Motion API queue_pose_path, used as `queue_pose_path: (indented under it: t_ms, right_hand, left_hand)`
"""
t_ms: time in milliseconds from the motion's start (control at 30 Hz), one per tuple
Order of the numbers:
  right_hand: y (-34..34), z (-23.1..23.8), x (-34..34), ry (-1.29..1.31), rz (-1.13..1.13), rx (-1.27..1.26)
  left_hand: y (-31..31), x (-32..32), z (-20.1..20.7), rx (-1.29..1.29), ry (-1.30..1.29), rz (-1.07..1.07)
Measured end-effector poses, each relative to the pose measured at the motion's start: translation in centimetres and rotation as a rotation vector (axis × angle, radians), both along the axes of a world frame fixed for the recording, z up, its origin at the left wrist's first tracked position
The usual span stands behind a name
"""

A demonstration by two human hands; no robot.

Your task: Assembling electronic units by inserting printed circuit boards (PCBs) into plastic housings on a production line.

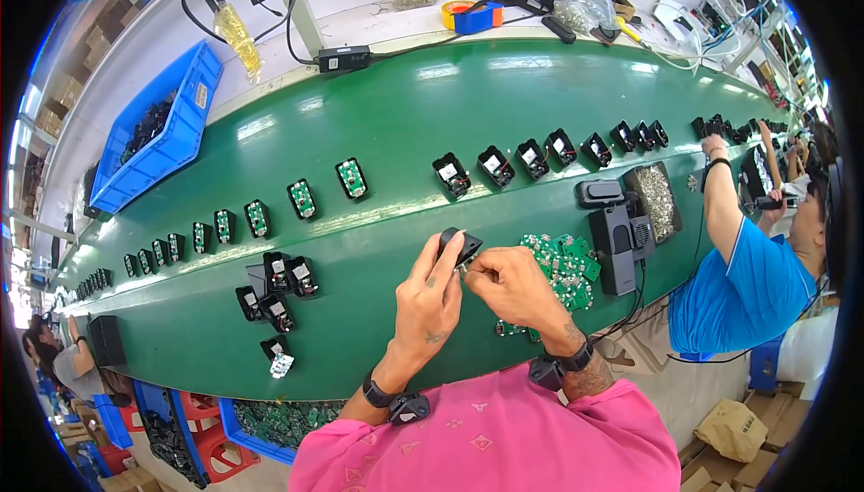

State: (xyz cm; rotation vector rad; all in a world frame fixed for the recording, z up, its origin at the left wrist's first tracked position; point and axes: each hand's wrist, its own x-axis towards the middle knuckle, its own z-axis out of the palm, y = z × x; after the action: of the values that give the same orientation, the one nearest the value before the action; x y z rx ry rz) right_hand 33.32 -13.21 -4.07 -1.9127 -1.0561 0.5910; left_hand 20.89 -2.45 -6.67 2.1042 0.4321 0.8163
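Gripping a small black case [470, 246], the left hand [426, 301] has its thumb and fingers closed around it above the green table [387, 105]. The right hand [517, 281] meets the case's lower edge at 4 o'clock, thumb and fingertips pinched together; I cannot tell what sits between them. Taking the held case as the centre, loose green circuit boards [576, 280] lie heaped at 3 o'clock, just beyond the right hand. A tray [675, 222] of tiny metal parts stands between 2 and 3. Open black cases [495, 165] line up from 12 to 2, board-filled ones [302, 198] from 9 to 10. More cases [301, 277] cluster near 9, and a blue bin [175, 143] sits at 10.
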Motion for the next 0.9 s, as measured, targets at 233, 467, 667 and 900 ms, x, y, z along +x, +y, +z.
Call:
queue_pose_path:
  t_ms: [233, 467, 667, 900]
  right_hand:
    - [-0.1, -0.2, 0.2, 0.119, 0.016, 0.044]
    - [0.3, 0.3, -0.3, -0.037, -0.008, -0.018]
    - [0.8, -0.2, -1.5, -0.078, -0.250, 0.068]
    - [0.7, -3.0, -0.9, 0.329, -0.268, 0.123]
  left_hand:
    - [0.2, -0.2, -0.6, -0.026, -0.072, -0.009]
    - [-0.5, 0.3, -1.4, -0.016, -0.025, 0.031]
    - [0.3, 0.7, -2.4, -0.722, -0.130, -0.011]
    - [2.0, -0.7, -2.8, -0.763, -0.033, -0.279]
